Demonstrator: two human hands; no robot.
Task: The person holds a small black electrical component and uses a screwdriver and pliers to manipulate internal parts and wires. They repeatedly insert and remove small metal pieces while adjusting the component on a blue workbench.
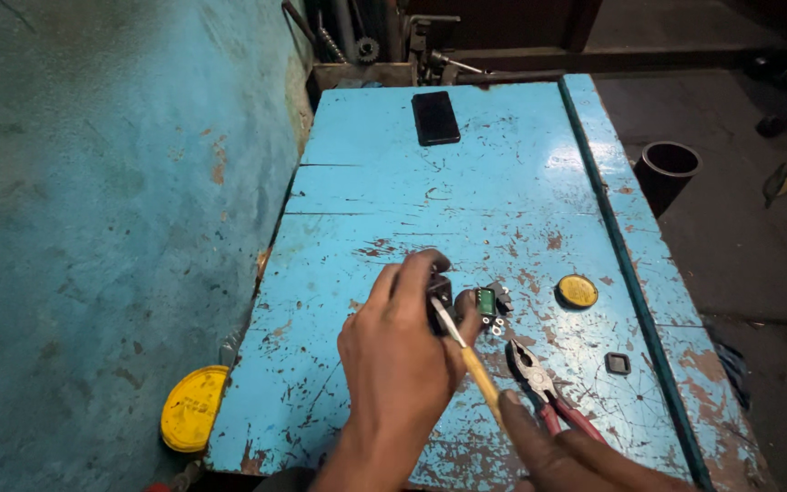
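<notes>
My left hand (pixel 403 351) is closed around a small black part (pixel 439 290) held just above the blue worktable (pixel 503 173). My right hand (pixel 562 451), at the bottom edge, holds a yellow-handled screwdriver (pixel 468 353) whose tip points into the black part. Right beside the part lie a small green component (pixel 485 300), a black piece and a few tiny washers (pixel 497 325). Red-handled pliers (pixel 544 387) rest on the table next to my right hand.
A dark phone (pixel 435 117) lies at the table's far end. A round yellow cap (pixel 577 291) and a small black square ring (pixel 618 363) sit to the right. A blue wall runs along the left, with a yellow lid (pixel 191 407) below it. A dark pipe (pixel 666 170) stands on the floor to the right.
</notes>
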